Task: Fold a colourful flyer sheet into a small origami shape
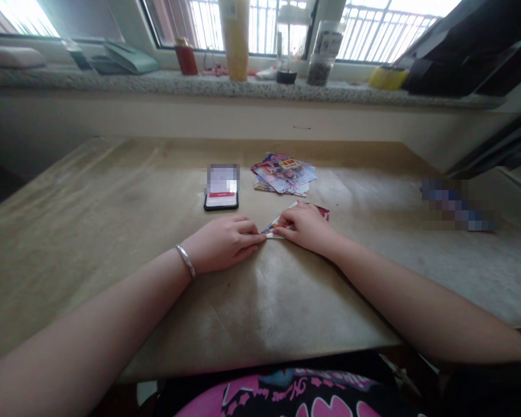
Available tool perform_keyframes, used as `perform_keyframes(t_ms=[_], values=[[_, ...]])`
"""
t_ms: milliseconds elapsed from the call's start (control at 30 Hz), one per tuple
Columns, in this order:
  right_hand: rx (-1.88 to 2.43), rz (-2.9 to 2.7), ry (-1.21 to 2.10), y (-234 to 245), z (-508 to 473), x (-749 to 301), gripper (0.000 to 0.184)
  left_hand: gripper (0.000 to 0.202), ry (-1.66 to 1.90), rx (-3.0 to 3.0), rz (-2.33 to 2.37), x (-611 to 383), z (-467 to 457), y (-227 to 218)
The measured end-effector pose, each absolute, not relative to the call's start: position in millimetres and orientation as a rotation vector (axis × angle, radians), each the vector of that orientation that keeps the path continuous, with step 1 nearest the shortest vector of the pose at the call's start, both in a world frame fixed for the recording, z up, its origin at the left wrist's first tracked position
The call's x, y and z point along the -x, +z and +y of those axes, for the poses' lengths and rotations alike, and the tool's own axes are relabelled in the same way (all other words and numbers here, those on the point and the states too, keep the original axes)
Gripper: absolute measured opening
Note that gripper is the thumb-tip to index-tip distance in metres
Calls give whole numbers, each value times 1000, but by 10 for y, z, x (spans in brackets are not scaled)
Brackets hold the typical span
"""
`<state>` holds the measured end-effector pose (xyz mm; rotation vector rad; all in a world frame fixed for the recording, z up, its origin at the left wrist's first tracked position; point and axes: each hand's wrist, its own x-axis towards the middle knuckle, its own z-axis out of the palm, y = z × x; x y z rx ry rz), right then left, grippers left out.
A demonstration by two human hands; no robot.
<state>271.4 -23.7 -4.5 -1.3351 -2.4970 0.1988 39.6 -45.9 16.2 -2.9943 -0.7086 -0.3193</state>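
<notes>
Between my hands, flat on the table, lies a folded piece of colourful printed paper with white edges. My left hand, a silver bangle on its wrist, presses its closed fingertips on the paper's left tip. My right hand covers the paper's middle, its fingers curled and holding it down; the part beneath is hidden. Beyond my right hand is a loose pile of glossy printed sheets. A phone with a lit, partly blurred screen lies beyond my left hand.
The beige tabletop meets the wall under a granite windowsill. A red bottle, a tall yellow container and clear jars stand on the sill. A blurred, pixelated item lies at the right.
</notes>
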Motion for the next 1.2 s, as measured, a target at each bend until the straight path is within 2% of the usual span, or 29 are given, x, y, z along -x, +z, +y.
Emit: perform_keyframes(t_ms=[1200], values=[[1378, -2438, 199, -70, -255, -2708, 21, 29, -301, 3024, -674, -431, -410, 178]])
